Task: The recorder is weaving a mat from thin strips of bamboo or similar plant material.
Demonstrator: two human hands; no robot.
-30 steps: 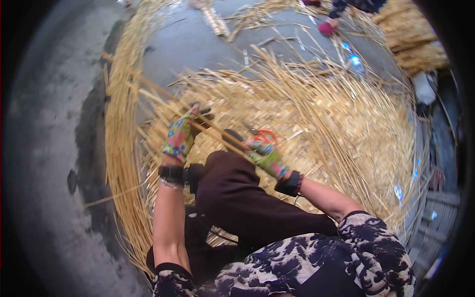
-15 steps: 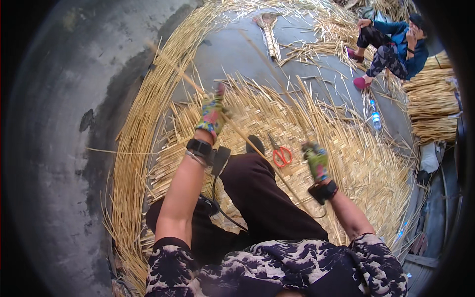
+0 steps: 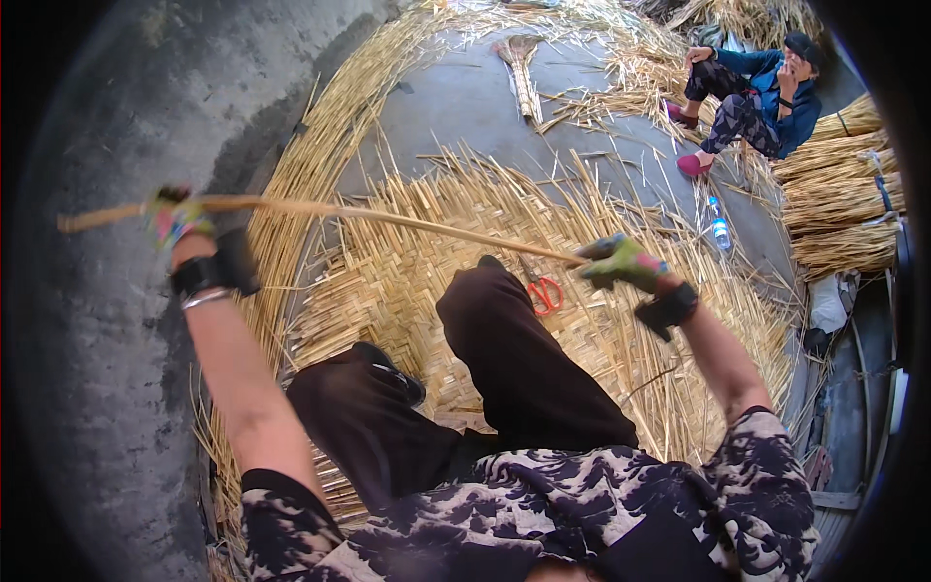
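— Grey concrete floor (image 3: 107,291) surrounds the woven mat (image 3: 388,281), and loose straw (image 3: 301,199) lies along its left side. What do the hands hold?

— One long reed strip (image 3: 417,223). It is stretched above the mat, from one hand to the other. At the right hand (image 3: 624,264), gloved fingers pinch it close to its end.

— And the left hand (image 3: 176,215)?

— It is blurred, but its fingers look closed around the strip, with a piece projecting outward beyond them. How tightly they press, I cannot tell.

— What could go wrong from here?

— In my opinion, the strip may split if it is bent too sharply, because it seems dry and thin. Also, the projecting end could catch in the straw if it drops low.

— And the scissors (image 3: 546,296)?

— These lie on the mat, just beside the right leg (image 3: 533,378); a careless knee might press on them.
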